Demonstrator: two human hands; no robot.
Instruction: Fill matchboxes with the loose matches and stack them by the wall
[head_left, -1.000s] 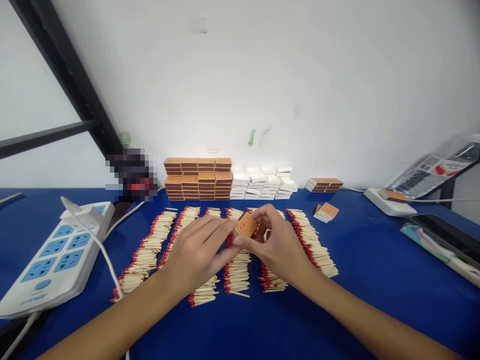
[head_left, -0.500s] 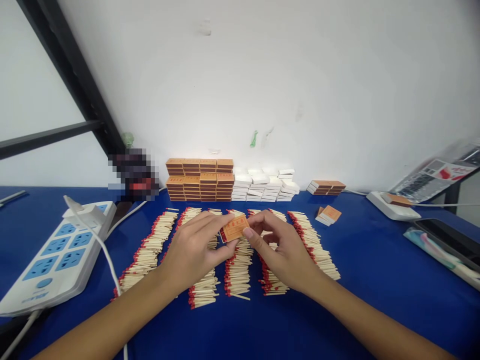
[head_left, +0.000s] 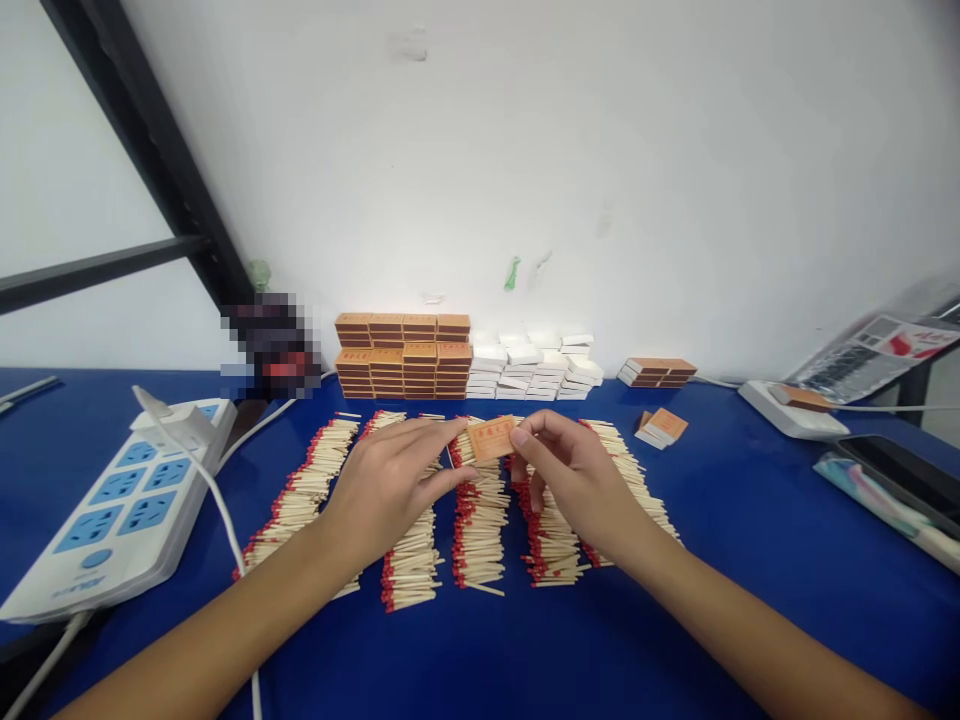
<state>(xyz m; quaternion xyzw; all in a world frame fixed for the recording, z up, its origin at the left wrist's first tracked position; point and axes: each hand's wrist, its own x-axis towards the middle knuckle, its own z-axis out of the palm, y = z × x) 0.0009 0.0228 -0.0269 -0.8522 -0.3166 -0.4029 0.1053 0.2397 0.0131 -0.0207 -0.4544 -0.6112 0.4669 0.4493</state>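
Observation:
Above the rows of loose matches, a matchbox (head_left: 492, 440) is held between both hands, partly slid open. My left hand (head_left: 397, 480) pinches the white inner tray's left end, where red match heads and pale sticks show. The orange printed sleeve is gripped at its right end by my right hand (head_left: 566, 475), thumb on top. Below them lie several rows of red-tipped matches (head_left: 480, 545) on the blue table (head_left: 480, 660). My arms and hands hide parts of these rows.
Stacked orange matchboxes (head_left: 403, 372) and white trays (head_left: 534, 370) stand against the wall. More matchboxes (head_left: 657, 372) sit to their right, with loose ones (head_left: 663, 428) nearer. A power strip (head_left: 161, 540) with a cable lies left; a phone (head_left: 907, 475) and white adapter (head_left: 787, 412) lie right.
The sleeve has slid right relative to the tray, uncovering more of the matches inside. My right hand has shifted slightly right with it; my left hand stays at the tray's end.

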